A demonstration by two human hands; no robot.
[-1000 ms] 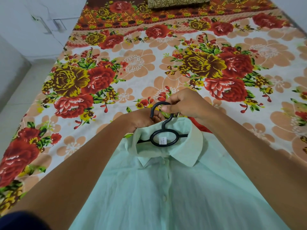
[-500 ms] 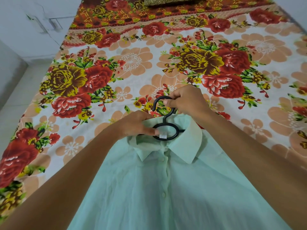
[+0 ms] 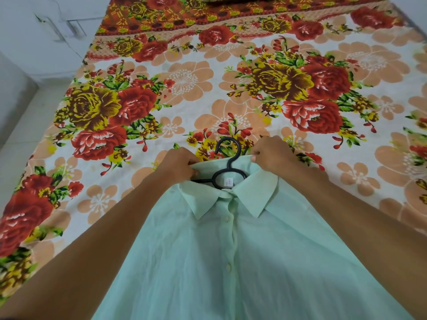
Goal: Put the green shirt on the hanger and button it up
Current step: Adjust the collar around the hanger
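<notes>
Both hands are up at the collar. My left hand pinches the back edge of the collar on its side, and my right hand pinches the same edge on the other side, fingers curled round the cloth. Between them stands the thin black plastic hanger, its hook poking out just beyond my knuckles and its oval neck loop sitting inside the collar, where a small white label shows. The pale mint-green button-front shirt runs from my hands back toward me, lying on the bed with the red and orange floral bedsheet.

I judge the step in hand to be seating the collar squarely round the hanger neck. To do it well I would pull both sides evenly away from me, keep the hook centred between my hands, and let the collar points fall flat before I go on to any buttons.

Most of the hanger's arms are hidden under the cloth, so I cannot tell whether the shoulders sit right. The top button is too crumpled to judge as fastened or not. The hem and sleeves are cut off by the frame.
</notes>
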